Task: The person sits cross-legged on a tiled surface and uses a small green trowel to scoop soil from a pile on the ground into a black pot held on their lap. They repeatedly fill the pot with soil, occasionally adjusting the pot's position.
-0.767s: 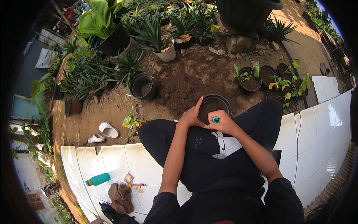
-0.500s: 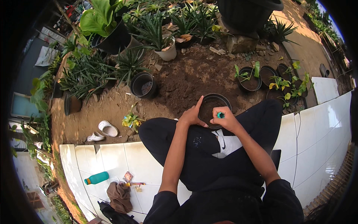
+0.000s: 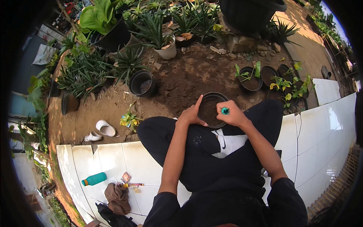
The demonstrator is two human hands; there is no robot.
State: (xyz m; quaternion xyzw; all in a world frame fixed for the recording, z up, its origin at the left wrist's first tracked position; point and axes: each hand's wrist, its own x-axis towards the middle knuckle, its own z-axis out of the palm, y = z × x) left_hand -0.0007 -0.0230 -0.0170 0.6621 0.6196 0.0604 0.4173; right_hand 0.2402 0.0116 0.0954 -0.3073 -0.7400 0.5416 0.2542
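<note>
A round black plant pot [image 3: 206,95] with dark soil in it stands in front of my crossed legs. My left hand [image 3: 191,115] cups its left side, index finger stretched along the rim and thumb at the near edge; the other fingers are mostly hidden. Over the pot's right side, my right hand [image 3: 231,113] is closed in a fist around a hand tool with a green handle [image 3: 225,111]. Only the handle's end shows above the fist. The tool's lower part is hidden by my hand, so its kind cannot be told.
Loose soil [image 3: 174,89] lies beyond the pot. An empty black pot [image 3: 142,84] stands left, potted seedlings [image 3: 250,78] right, spiky plants [image 3: 151,32] behind. White clogs [image 3: 106,128] sit on the ground. A teal bottle [image 3: 94,179] and brown cloth [image 3: 117,198] lie on white tiles [image 3: 113,157].
My right fist with the green-handled tool has shifted toward the pot's right side, uncovering more soil. My left hand keeps its place on the pot. The whole view has shifted slightly.
</note>
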